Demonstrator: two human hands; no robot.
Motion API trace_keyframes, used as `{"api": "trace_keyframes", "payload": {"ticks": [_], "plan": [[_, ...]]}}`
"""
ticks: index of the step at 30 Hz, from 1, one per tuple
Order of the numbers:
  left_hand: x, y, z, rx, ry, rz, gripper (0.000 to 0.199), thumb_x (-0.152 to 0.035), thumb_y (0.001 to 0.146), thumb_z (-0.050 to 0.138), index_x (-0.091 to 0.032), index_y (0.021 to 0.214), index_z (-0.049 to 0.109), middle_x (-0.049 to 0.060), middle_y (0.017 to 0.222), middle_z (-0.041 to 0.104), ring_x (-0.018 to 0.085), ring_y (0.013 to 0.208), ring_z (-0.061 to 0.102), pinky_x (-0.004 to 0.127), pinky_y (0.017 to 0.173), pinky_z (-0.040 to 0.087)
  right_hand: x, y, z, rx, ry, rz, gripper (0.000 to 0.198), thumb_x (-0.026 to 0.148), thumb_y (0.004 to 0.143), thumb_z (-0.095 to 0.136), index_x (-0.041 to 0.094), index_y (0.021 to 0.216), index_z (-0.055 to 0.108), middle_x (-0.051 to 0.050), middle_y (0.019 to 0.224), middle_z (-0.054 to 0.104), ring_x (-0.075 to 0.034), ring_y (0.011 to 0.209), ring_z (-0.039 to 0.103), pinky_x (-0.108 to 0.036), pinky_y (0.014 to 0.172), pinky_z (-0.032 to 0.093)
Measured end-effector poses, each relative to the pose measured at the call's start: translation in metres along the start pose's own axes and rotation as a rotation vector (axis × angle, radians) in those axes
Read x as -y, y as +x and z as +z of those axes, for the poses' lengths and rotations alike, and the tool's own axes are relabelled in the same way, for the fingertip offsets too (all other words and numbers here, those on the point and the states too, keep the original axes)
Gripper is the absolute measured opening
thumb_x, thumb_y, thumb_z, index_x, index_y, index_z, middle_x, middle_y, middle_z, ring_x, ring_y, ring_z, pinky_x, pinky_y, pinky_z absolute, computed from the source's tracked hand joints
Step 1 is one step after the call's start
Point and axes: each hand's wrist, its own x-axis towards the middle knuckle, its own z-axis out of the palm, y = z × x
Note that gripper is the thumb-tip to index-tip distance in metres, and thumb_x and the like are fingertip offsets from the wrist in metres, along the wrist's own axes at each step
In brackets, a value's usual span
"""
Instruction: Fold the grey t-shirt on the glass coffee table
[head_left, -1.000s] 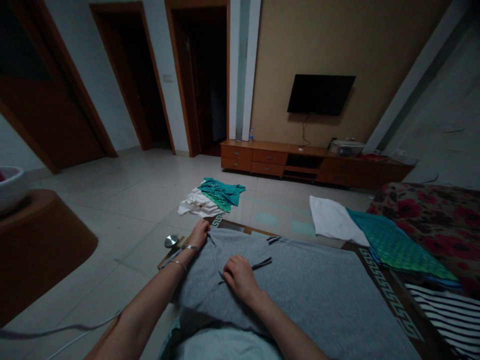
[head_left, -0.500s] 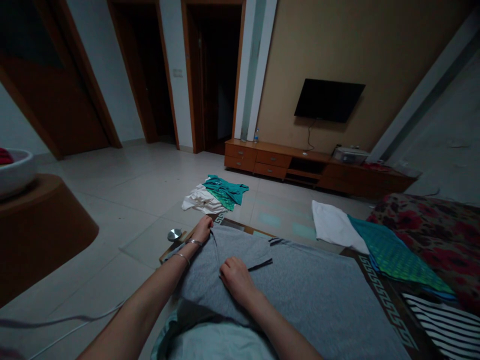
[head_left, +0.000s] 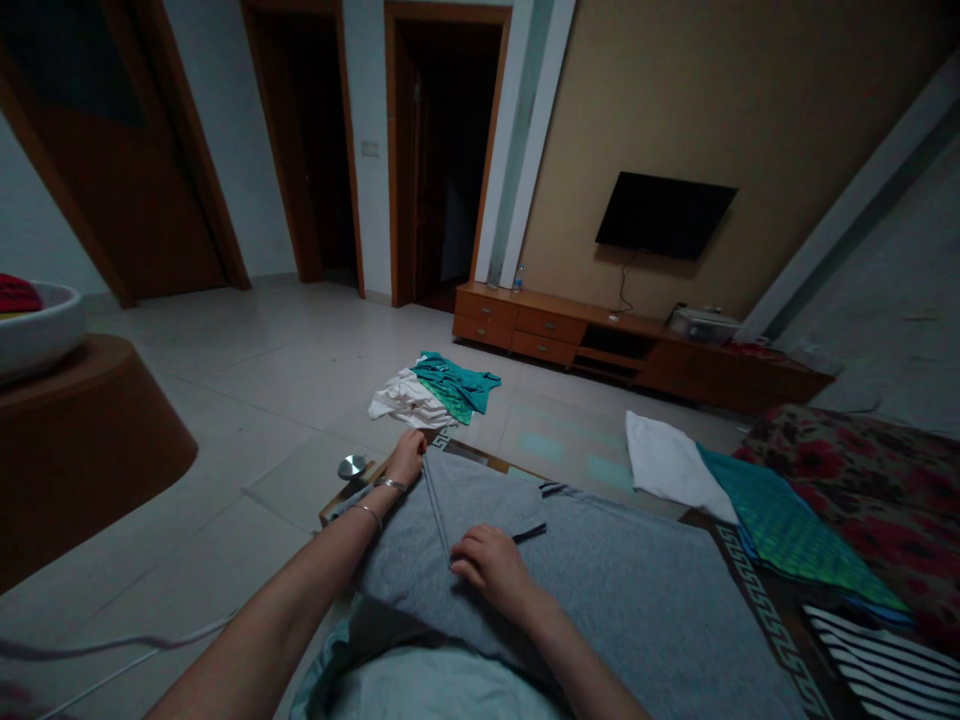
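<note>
We see two bare forearms without sleeves, the left hand [head_left: 406, 458] wearing two thin silver bangles [head_left: 379, 497] at its wrist, the right hand [head_left: 491, 565] ringless, and a pale top [head_left: 442, 690] just below the hands.

Dim room, light low. Pale tiled floor [head_left: 247, 380]. Two dark doorways [head_left: 442, 150] with wood frames at far left. Tan wall [head_left: 675, 90] carried a black TV [head_left: 664, 215] above a long low wood cabinet [head_left: 637, 350]. A rounded brown table [head_left: 82, 430] stood near left.
</note>
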Motion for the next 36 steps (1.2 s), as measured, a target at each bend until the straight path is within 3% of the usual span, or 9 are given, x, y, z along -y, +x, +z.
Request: {"api": "trace_keyframes", "payload": {"ticks": [3, 5, 9, 12, 14, 19, 28, 32, 36], "plan": [[-0.030, -0.005, -0.002, -0.031, 0.037, 0.046, 0.033, -0.004, 0.072, 0.039, -0.016, 0.094, 0.061, 0.012, 0.113, 0.059, 0.024, 0.111, 0.047, 0.040, 0.095, 0.036, -0.025, 0.009, -0.020, -0.129, -0.013, 0.151, 0.023, 0.026, 0.092, 0.047, 0.022, 0.106, 0.064, -0.005, 0.102, 0.066, -0.017, 0.097, 0.056, -0.030, 0.087, 0.040], [-0.058, -0.013, 0.004, 0.009, 0.077, 0.144, 0.041, -0.009, 0.078, 0.041, -0.020, 0.114, 0.058, 0.008, 0.133, 0.051, 0.023, 0.127, 0.037, 0.043, 0.104, 0.028, -0.048, 0.019, -0.027, -0.180, -0.084, 0.278, 0.028, 0.022, 0.092, 0.043, 0.019, 0.112, 0.063, -0.009, 0.111, 0.064, -0.019, 0.106, 0.055, -0.032, 0.094, 0.039], [-0.099, -0.033, 0.031, 0.256, 0.210, 0.337, 0.045, -0.036, 0.091, 0.038, -0.029, 0.135, 0.042, 0.003, 0.150, 0.032, 0.024, 0.140, 0.020, 0.051, 0.110, 0.017, -0.087, 0.035, -0.015, -0.069, -0.225, 0.383, 0.037, 0.030, 0.091, 0.045, 0.020, 0.125, 0.056, -0.010, 0.135, 0.052, -0.025, 0.128, 0.041, -0.041, 0.104, 0.031], [-0.095, -0.044, 0.044, 0.427, 0.268, 0.294, 0.051, -0.047, 0.091, 0.034, -0.027, 0.138, 0.039, 0.004, 0.151, 0.031, 0.026, 0.139, 0.022, 0.055, 0.109, 0.019, -0.101, 0.032, 0.004, 0.004, -0.269, 0.374, 0.043, 0.036, 0.090, 0.047, 0.023, 0.132, 0.049, -0.006, 0.144, 0.041, -0.026, 0.134, 0.033, -0.045, 0.107, 0.028], [-0.082, -0.046, 0.046, 0.458, 0.300, 0.239, 0.054, -0.048, 0.091, 0.033, -0.026, 0.141, 0.035, 0.005, 0.151, 0.029, 0.026, 0.139, 0.022, 0.056, 0.110, 0.018, -0.105, 0.028, 0.012, -0.003, -0.278, 0.361, 0.046, 0.035, 0.090, 0.047, 0.023, 0.134, 0.046, -0.005, 0.147, 0.038, -0.024, 0.136, 0.030, -0.043, 0.108, 0.026], [-0.059, -0.043, 0.038, 0.418, 0.387, 0.105, 0.058, -0.051, 0.090, 0.031, -0.026, 0.142, 0.034, 0.005, 0.153, 0.024, 0.028, 0.141, 0.017, 0.058, 0.110, 0.015, -0.105, 0.021, 0.012, -0.066, -0.253, 0.350, 0.043, 0.034, 0.091, 0.045, 0.022, 0.133, 0.048, -0.005, 0.145, 0.040, -0.022, 0.136, 0.031, -0.041, 0.110, 0.024], [-0.053, -0.039, 0.037, 0.377, 0.512, -0.057, 0.060, -0.056, 0.090, 0.028, -0.027, 0.143, 0.033, 0.010, 0.154, 0.018, 0.031, 0.142, 0.012, 0.061, 0.107, 0.016, -0.123, -0.014, 0.003, -0.253, -0.161, 0.455, 0.040, 0.032, 0.091, 0.046, 0.018, 0.128, 0.054, -0.009, 0.140, 0.046, -0.023, 0.133, 0.035, -0.042, 0.108, 0.029], [-0.063, -0.034, 0.032, 0.408, 0.549, -0.067, 0.059, -0.052, 0.090, 0.031, -0.025, 0.142, 0.035, 0.012, 0.153, 0.022, 0.033, 0.140, 0.016, 0.061, 0.105, 0.020, -0.142, -0.032, -0.011, -0.420, -0.049, 0.471, 0.036, 0.022, 0.092, 0.039, 0.016, 0.123, 0.058, -0.009, 0.127, 0.058, -0.017, 0.120, 0.048, -0.032, 0.103, 0.035], [-0.109, -0.032, 0.035, 0.330, 0.591, 0.073, 0.048, -0.032, 0.088, 0.038, -0.019, 0.133, 0.048, 0.014, 0.152, 0.025, 0.031, 0.140, 0.017, 0.062, 0.105, 0.020, -0.151, -0.038, -0.023, -0.421, -0.107, 0.587, 0.032, 0.014, 0.089, 0.041, 0.021, 0.106, 0.067, -0.006, 0.105, 0.064, -0.017, 0.102, 0.053, -0.029, 0.091, 0.041]]}}
